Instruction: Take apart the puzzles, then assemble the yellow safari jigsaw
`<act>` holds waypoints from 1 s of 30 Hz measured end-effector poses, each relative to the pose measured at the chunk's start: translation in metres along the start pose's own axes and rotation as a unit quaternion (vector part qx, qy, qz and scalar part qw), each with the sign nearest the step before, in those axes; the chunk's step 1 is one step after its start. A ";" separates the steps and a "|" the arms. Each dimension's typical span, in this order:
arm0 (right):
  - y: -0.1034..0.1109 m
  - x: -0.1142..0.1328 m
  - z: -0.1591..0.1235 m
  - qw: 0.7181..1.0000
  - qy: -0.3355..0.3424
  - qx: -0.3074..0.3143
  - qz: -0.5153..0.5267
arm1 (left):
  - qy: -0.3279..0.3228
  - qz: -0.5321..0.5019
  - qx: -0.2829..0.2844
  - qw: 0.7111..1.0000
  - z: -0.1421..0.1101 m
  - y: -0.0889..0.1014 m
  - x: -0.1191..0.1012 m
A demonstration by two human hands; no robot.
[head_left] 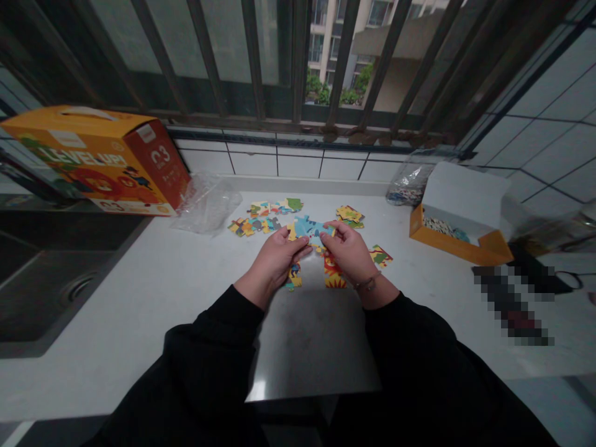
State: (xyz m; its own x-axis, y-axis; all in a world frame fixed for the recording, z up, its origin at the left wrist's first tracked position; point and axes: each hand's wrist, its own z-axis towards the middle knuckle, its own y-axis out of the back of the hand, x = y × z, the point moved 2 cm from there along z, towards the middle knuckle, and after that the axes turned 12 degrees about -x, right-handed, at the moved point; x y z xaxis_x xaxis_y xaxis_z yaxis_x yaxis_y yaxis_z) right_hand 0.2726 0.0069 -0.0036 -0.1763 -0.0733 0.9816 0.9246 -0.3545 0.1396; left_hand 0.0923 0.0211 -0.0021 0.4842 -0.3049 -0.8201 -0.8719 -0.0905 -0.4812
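On my remote feed, my left hand and right hand pinch flat, knobbly-edged blue puzzle pieces above the smooth white desk; a crinkled clear bag lies beside a boxy orange carton.

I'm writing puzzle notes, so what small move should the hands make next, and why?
Probably press gently inward on the blue puzzle section and check its seams: the left hand and right hand pinch it from opposite sides, and whether everything there is fully interlocked is too small to tell.
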 end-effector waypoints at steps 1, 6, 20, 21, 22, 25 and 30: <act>0.000 0.002 0.000 1.000 0.007 0.000 -0.007 | 0.002 0.010 0.006 1.000 0.000 0.000 0.000; -0.003 0.004 -0.003 0.999 0.001 0.024 0.023 | -0.002 0.026 0.000 1.000 0.003 0.004 0.001; -0.017 0.013 -0.021 0.948 0.254 0.086 -0.172 | -0.050 0.153 -0.091 0.983 0.010 0.048 -0.043; -0.023 0.013 -0.027 0.931 0.279 0.128 -0.199 | -0.062 0.158 -0.119 0.978 0.012 0.057 -0.052; -0.028 0.013 -0.032 0.916 0.290 0.165 -0.221 | -0.064 0.159 -0.137 0.976 0.013 0.067 -0.059; -0.041 0.010 -0.043 0.888 0.288 0.226 -0.278 | -0.056 0.146 -0.154 0.976 0.014 0.090 -0.074; -0.046 0.005 -0.048 0.838 0.303 0.297 -0.342 | -0.005 0.198 -0.143 0.970 0.006 0.102 -0.079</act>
State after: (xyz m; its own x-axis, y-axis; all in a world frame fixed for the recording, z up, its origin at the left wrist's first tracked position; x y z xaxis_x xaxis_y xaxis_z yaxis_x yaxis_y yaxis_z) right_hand 0.2134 -0.0217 -0.0117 -0.7074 -0.5656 0.4239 0.5098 0.0071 0.8603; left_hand -0.0343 0.0421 0.0120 0.1072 -0.3606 -0.9265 -0.9732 -0.2287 -0.0236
